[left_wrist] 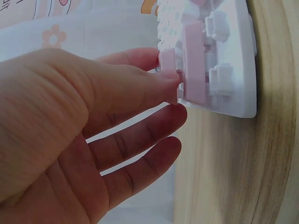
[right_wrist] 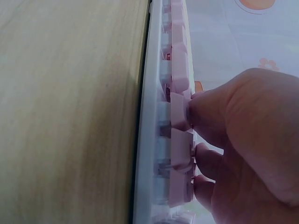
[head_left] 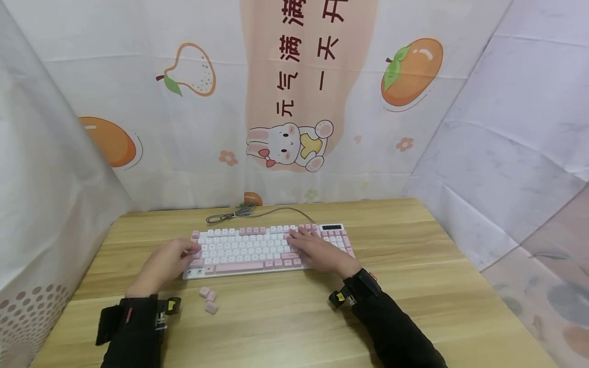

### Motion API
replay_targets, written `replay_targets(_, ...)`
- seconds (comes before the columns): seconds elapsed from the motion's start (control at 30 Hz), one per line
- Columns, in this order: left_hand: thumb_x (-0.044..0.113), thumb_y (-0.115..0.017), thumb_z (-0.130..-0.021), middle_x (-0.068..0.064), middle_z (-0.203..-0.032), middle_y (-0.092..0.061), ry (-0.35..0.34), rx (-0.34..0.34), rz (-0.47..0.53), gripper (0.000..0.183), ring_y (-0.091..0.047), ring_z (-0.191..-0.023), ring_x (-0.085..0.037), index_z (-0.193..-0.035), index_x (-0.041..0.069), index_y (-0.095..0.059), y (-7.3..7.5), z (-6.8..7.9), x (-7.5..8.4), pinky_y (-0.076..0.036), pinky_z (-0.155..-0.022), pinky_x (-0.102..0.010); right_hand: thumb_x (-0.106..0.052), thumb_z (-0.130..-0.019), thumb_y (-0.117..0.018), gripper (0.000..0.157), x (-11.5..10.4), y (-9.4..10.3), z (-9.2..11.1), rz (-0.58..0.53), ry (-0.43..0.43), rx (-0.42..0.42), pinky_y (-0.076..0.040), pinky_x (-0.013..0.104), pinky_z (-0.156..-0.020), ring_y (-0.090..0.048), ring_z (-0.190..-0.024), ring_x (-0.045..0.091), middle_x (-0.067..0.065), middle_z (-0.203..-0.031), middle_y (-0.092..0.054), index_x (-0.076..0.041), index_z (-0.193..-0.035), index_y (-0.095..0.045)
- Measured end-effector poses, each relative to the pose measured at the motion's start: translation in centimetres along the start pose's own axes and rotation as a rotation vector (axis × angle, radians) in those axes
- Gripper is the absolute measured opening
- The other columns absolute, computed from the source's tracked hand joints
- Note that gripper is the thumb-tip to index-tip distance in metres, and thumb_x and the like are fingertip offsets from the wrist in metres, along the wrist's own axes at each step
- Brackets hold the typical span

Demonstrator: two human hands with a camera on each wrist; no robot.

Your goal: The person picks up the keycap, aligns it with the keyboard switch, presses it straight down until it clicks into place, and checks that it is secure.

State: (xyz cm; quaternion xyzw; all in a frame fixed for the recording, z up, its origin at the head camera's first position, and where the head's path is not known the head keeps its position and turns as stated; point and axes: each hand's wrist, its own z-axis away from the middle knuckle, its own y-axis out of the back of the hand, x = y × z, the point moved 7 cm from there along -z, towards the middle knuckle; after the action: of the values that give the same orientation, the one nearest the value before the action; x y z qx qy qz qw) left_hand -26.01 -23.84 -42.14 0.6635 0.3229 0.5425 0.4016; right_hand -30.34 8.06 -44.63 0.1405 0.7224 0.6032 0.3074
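A white and pink keyboard (head_left: 250,250) lies on the wooden table. At its left edge my left hand (head_left: 165,266) pinches a pink keycap (left_wrist: 167,61) between thumb and index finger; the other fingers are spread loosely. Beside that key is a longer pink keycap (left_wrist: 194,63). Two bare white switch mounts (left_wrist: 221,79) show at the near left corner. My right hand (head_left: 319,251) rests over the right part of the keyboard, its fingers touching the keys. In the right wrist view its thumb lies against a pink keycap (right_wrist: 180,111).
Three loose pink keycaps (head_left: 211,307) lie on the table (head_left: 276,327) in front of the keyboard's left end. Behind the keyboard lies a bundled grey cable (head_left: 227,214). A printed curtain (head_left: 193,133) hangs along the table's back and sides.
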Motion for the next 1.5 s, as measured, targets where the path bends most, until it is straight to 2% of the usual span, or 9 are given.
replay_targets(0.23,0.002,-0.066,-0.083,-0.018,-0.109,-0.066,0.0,0.008,0.006,0.023,-0.06,-0.094,-0.031,-0.105,0.005,-0.07,0.0,0.05,-0.1,-0.047,-0.082,-0.053,-0.015,-0.102,-0.039,0.043,0.05,-0.04,-0.25,0.024,-0.015,-0.005,-0.015,0.056,-0.108,-0.02,-0.138,0.042,0.017,-0.151,-0.03,-0.007,-0.143,-0.039)
replay_targets(0.47,-0.001,-0.063,-0.084,-0.021,-0.113,-0.064,0.007,-0.005,0.013,0.023,-0.057,-0.104,-0.039,-0.106,0.004,-0.07,-0.15,0.17,0.08,-0.044,-0.086,-0.057,-0.012,-0.101,-0.04,0.042,-0.13,-0.08,-0.21,0.0,-0.002,-0.004,-0.015,0.058,-0.107,-0.02,-0.136,0.044,0.021,-0.149,-0.031,-0.003,-0.142,-0.04)
replay_targets(0.73,-0.001,-0.062,-0.085,-0.019,-0.111,-0.066,-0.02,0.031,-0.011,0.021,-0.059,-0.103,-0.036,-0.104,0.004,-0.071,-0.24,0.14,-0.03,-0.046,-0.084,-0.055,-0.011,-0.1,-0.041,0.043,-0.07,-0.05,-0.09,0.009,0.008,0.005,-0.017,0.057,-0.107,-0.021,-0.137,0.043,0.02,-0.149,-0.031,-0.003,-0.142,-0.04)
replay_targets(0.93,-0.001,-0.062,-0.085,-0.019,-0.109,-0.066,-0.015,0.031,-0.01,0.02,-0.058,-0.105,-0.038,-0.103,0.003,-0.071,-0.31,0.02,-0.08,-0.046,-0.085,-0.056,-0.012,-0.101,-0.04,0.043,-0.05,-0.07,-0.05,0.025,0.011,0.006,-0.018,0.056,-0.107,-0.02,-0.137,0.042,0.019,-0.15,-0.031,-0.003,-0.142,-0.04)
replay_targets(1.3,-0.002,-0.063,-0.084,-0.018,-0.11,-0.067,-0.009,0.029,-0.014,0.021,-0.06,-0.1,-0.032,-0.102,0.005,-0.072,-0.36,-0.01,-0.31,-0.047,-0.081,-0.052,-0.012,-0.1,-0.041,0.043,-0.07,-0.05,-0.13,0.035,0.012,0.0,-0.018,0.056,-0.107,-0.021,-0.137,0.042,0.019,-0.15,-0.032,-0.003,-0.142,-0.04)
replay_targets(1.5,-0.003,-0.063,-0.083,-0.018,-0.11,-0.066,-0.005,0.017,-0.01,0.023,-0.059,-0.101,-0.033,-0.103,0.004,-0.071,-0.38,-0.01,-0.35,-0.047,-0.081,-0.052,-0.013,-0.101,-0.04,0.043,-0.06,-0.12,-0.16,0.042,0.011,-0.002,-0.018,0.056,-0.107,-0.021,-0.137,0.042,0.018,-0.15,-0.032,-0.004,-0.142,-0.04)
